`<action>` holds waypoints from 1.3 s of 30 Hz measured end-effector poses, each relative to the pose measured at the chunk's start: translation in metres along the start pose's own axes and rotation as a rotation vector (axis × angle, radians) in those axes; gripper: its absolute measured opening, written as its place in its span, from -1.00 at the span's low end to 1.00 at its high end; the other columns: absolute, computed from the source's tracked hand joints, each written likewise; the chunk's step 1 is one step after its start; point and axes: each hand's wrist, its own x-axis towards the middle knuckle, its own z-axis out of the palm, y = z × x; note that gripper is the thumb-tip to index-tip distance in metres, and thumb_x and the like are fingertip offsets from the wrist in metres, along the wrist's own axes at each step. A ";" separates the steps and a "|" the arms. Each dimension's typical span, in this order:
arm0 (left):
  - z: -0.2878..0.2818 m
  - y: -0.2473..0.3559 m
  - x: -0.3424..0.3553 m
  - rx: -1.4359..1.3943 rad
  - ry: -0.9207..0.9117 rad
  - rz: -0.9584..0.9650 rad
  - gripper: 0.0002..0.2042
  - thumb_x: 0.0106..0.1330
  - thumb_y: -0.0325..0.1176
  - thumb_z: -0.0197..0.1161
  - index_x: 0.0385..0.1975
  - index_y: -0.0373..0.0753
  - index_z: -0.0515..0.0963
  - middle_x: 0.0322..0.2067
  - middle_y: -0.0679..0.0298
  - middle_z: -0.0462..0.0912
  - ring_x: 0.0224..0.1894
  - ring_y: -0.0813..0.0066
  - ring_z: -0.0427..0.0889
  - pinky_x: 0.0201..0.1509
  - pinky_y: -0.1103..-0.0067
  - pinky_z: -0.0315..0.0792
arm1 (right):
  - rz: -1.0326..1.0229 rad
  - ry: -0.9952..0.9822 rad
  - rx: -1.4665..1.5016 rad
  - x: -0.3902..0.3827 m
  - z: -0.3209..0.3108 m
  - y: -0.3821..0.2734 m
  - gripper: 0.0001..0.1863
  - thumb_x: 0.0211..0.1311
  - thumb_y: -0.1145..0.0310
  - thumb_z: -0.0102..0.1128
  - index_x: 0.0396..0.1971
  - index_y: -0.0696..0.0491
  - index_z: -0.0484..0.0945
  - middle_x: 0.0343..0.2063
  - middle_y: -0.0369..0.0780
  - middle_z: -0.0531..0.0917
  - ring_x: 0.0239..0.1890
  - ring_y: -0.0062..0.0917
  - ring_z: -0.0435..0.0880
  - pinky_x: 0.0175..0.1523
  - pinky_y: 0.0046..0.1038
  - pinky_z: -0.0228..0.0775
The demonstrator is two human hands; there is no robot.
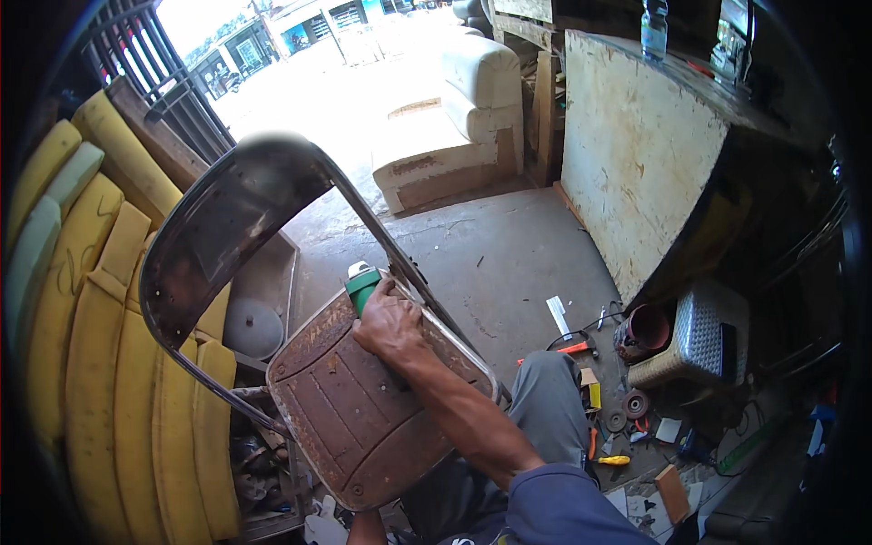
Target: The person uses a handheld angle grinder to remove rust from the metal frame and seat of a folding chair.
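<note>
A metal folding chair [354, 391] with a rusty brown seat stands tilted in front of me, its dark curved backrest [241, 195] to the far left. My right hand [392, 325] is closed around a green angle grinder [363, 286] with a silver head, at the far edge of the seat. The grinder's disc does not show. Below the near edge of the seat, only a small part of my left hand [367, 527] or wrist comes into view; its fingers are hidden behind the chair.
Yellow foam slabs [95, 363] are stacked on the left. A worn white armchair [454, 127] stands beyond the chair, with a scuffed pale cabinet [636, 154] to the right. By my right knee lie a hammer [574, 347], a yellow-handled screwdriver [614, 460] and several grinding discs [636, 403].
</note>
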 end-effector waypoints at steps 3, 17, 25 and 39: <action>-0.002 0.013 -0.010 0.083 -0.021 0.010 -0.55 0.50 -0.02 -0.09 -0.43 -0.33 0.40 -0.50 0.18 0.41 -0.41 0.32 0.41 -0.36 0.33 0.28 | 0.003 0.027 0.042 0.003 0.006 -0.002 0.03 0.17 0.17 0.30 0.37 0.51 -0.12 -0.07 0.22 0.68 0.03 0.03 0.70 0.23 -0.08 0.40; -0.003 0.039 -0.039 0.288 -0.051 0.039 -0.56 0.51 -0.03 -0.09 -0.37 -0.35 0.42 -0.44 0.12 0.45 -0.34 0.25 0.45 -0.29 0.30 0.30 | -0.016 0.115 0.056 0.021 0.028 0.000 -0.03 0.12 0.27 0.38 0.35 0.49 0.02 -0.03 0.15 0.66 -0.01 -0.16 0.72 0.10 -0.18 0.47; -0.010 0.040 -0.050 0.318 -0.048 0.044 -0.57 0.52 -0.04 -0.09 -0.34 -0.36 0.44 -0.41 0.08 0.47 -0.30 0.20 0.47 -0.25 0.28 0.32 | -0.006 0.108 0.087 0.024 0.018 0.004 -0.06 0.16 0.25 0.33 0.36 0.48 0.03 -0.03 0.14 0.66 -0.05 -0.20 0.74 0.07 -0.19 0.48; -0.013 0.042 -0.058 0.349 -0.042 0.037 -0.57 0.52 -0.05 -0.09 -0.28 -0.38 0.46 -0.35 0.02 0.51 -0.24 0.12 0.51 -0.19 0.24 0.35 | 0.006 0.031 0.209 0.015 -0.002 0.007 -0.04 0.17 0.25 0.34 0.36 0.51 0.01 0.06 0.18 0.62 0.11 -0.12 0.66 0.26 -0.15 0.37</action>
